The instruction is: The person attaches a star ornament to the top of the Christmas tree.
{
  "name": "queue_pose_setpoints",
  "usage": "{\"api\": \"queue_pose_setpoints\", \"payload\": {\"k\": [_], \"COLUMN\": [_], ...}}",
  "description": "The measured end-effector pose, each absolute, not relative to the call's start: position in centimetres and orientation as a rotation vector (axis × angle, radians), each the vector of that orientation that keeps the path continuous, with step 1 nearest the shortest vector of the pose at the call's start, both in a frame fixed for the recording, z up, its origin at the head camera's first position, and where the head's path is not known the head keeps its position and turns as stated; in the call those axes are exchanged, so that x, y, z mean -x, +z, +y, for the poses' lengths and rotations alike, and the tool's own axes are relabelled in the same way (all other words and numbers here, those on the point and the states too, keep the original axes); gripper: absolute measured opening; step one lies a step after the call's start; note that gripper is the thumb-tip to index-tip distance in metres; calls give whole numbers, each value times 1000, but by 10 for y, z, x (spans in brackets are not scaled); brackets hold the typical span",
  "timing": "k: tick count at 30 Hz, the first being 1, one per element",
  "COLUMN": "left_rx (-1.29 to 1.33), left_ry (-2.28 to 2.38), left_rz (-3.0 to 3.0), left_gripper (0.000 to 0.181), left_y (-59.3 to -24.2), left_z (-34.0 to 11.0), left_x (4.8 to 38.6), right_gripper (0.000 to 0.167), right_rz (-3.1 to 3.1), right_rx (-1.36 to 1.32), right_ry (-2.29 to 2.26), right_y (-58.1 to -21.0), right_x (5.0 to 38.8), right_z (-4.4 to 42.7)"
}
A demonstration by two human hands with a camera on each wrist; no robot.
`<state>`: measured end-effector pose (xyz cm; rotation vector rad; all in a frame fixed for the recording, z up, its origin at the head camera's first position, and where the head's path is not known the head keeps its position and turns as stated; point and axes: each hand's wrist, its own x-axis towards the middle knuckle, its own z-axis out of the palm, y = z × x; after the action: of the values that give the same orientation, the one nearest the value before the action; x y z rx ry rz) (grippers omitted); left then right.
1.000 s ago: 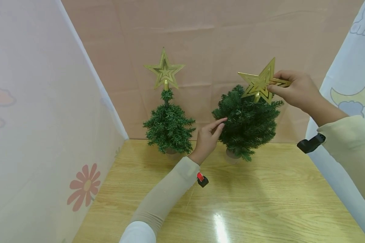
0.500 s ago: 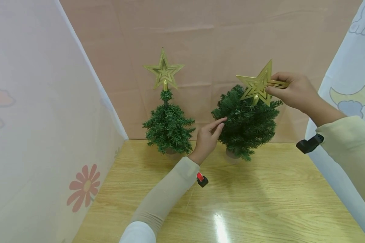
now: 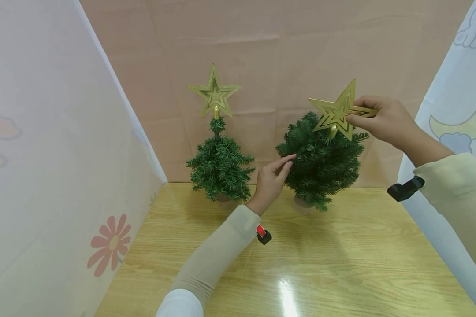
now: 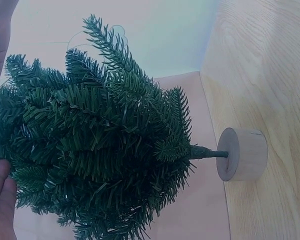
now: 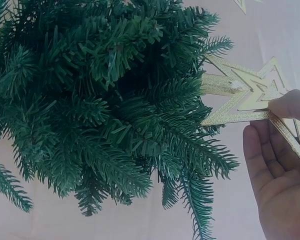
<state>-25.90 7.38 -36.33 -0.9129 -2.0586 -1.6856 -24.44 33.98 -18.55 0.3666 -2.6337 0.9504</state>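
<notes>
My right hand [image 3: 384, 116] pinches one arm of a gold star tree topper [image 3: 337, 113] between thumb and fingers. The star tilts over the top of the right-hand artificial Christmas tree [image 3: 321, 163]. In the right wrist view, its tubular socket [image 5: 222, 85] meets the needles; how far the treetop goes into it is hidden. My left hand [image 3: 270, 178] is at that tree's left side, fingers nearly straight, with the fingertips [image 4: 0, 172] against the branches. A round wooden base [image 4: 245, 155] carries this tree.
On the left stands a smaller green Christmas tree [image 3: 221, 167], with an upright gold star [image 3: 215, 91] on its top. Both trees stand on a wooden table [image 3: 341, 259], near the pinkish back cloth [image 3: 262, 53]. Printed white cloths [image 3: 63, 154] hang at both sides.
My right hand and the star have come down slightly toward the right-hand tree's top. The left hand stays at the branches, and the smaller tree has not moved.
</notes>
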Motion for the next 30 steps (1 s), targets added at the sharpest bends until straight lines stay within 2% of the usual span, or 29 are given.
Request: {"api": "queue_pose_setpoints", "payload": {"k": [15, 22, 30], "left_rx": [917, 900, 893], "left_ry": [-1680, -1666, -1667], "left_rz": [-2075, -2089, -2084], "left_gripper": [35, 35, 34], "left_y": [-363, -362, -361], "left_z": [74, 75, 74], "left_x": [261, 260, 260], "right_gripper": [27, 17, 19], "right_rz": [-2622, -2420, -2080], "right_rx": [-323, -441, -568], "right_ry": [1276, 1639, 2128], "right_y": [-188, -195, -201], "right_x": [247, 248, 254], "right_z": [350, 353, 349]}}
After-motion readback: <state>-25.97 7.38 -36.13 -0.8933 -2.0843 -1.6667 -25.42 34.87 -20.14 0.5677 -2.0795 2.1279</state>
